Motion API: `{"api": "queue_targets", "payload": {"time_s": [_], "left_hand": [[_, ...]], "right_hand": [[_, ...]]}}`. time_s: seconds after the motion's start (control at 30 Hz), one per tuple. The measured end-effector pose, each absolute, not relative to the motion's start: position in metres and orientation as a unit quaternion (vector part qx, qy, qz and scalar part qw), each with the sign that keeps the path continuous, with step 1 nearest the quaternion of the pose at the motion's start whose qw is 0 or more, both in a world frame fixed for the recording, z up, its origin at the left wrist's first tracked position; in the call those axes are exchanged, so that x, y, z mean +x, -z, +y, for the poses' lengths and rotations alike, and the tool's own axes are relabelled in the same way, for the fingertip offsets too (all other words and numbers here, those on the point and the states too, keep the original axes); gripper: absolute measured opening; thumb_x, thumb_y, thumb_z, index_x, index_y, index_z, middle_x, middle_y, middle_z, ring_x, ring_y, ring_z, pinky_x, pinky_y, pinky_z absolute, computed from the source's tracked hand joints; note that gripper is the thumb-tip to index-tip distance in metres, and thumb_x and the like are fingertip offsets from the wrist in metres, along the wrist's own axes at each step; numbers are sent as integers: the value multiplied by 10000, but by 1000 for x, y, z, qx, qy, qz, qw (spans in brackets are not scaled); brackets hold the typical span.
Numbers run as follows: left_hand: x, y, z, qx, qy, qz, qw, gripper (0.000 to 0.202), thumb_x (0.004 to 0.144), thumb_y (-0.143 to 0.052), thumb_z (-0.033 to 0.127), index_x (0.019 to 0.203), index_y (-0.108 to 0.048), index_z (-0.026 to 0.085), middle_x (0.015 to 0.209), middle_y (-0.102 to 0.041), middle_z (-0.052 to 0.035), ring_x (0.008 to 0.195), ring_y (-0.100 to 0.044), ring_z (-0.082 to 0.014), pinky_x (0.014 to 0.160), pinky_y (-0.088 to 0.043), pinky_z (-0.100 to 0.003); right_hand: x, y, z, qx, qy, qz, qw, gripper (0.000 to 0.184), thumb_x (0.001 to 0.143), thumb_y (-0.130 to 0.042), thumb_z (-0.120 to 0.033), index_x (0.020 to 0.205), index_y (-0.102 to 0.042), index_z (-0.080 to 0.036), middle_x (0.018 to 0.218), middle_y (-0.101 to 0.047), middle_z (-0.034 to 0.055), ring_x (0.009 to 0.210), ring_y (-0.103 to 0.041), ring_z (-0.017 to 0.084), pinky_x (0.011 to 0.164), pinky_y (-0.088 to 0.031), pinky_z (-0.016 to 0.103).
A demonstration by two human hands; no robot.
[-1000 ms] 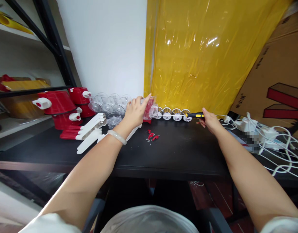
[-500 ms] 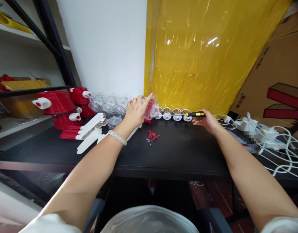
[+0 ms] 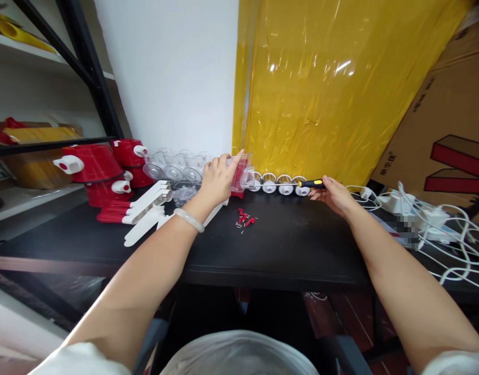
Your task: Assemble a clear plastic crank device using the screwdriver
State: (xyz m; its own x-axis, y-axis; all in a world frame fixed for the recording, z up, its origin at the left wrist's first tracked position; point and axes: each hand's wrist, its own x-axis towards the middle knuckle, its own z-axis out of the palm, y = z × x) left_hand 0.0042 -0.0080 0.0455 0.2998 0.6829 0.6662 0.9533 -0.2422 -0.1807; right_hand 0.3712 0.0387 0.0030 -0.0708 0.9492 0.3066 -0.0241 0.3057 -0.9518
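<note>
- Since the earlier frame I see the right hand (image 3: 335, 195) come a little forward along the screwdriver (image 3: 313, 183), its lower fingers now reaching out beneath the handle; the left hand (image 3: 218, 179) keeps its place, and my view has shifted very slightly.
- Right grip: narrow, with thumb and forefinger on the rear end of the black-and-yellow handle and the other fingers loose below it. From here I can't make out how firmly they press.
- Left grip: curled over the top of the clear-and-red part (image 3: 239, 177), which sits at the back of the table (image 3: 294, 245). The hand covers that part's left side, so I can't tell its full shape or where the thumb rests.
- I follow the level shaft leftward to the part's clear end; the tip is lost to me in the transparent plastic.
- Four cylinders (image 3: 285, 189) with white ends stand in a row behind the shaft, which crosses in front of them.
- Small red pieces (image 3: 250, 222) lie near the left hand, among screws too tiny for me to count.
- Left forearm and wrist partly block a white strip (image 3: 216, 211) from me.
- At right, the cardboard box (image 3: 430, 120) and white cables (image 3: 466, 260) run out of my view.
</note>
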Motion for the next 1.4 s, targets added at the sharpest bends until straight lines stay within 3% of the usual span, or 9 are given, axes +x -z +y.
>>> {"api": "queue_targets", "payload": {"time_s": [0.6,1.4], "left_hand": [[8,-42,-9,-746,262,-526,314,1034,708,-598,60,1557,-50,281,1374,-412,-147,1138,-428,-313,928,-373,-440],[8,-41,-9,-750,272,-516,312,1036,720,-626,98,1552,-42,292,1380,-406,-143,1126,-422,-309,947,-361,-441]], "right_hand": [[372,-2,42,-447,-458,-517,569,402,895,-566,-550,768,-617,-172,549,-681,68,487,-669,165,532,-557,260],[360,-12,29,-496,-468,-456,572,437,981,-456,-441,656,-563,-168,439,-600,36,394,-592,126,507,-529,228]]}}
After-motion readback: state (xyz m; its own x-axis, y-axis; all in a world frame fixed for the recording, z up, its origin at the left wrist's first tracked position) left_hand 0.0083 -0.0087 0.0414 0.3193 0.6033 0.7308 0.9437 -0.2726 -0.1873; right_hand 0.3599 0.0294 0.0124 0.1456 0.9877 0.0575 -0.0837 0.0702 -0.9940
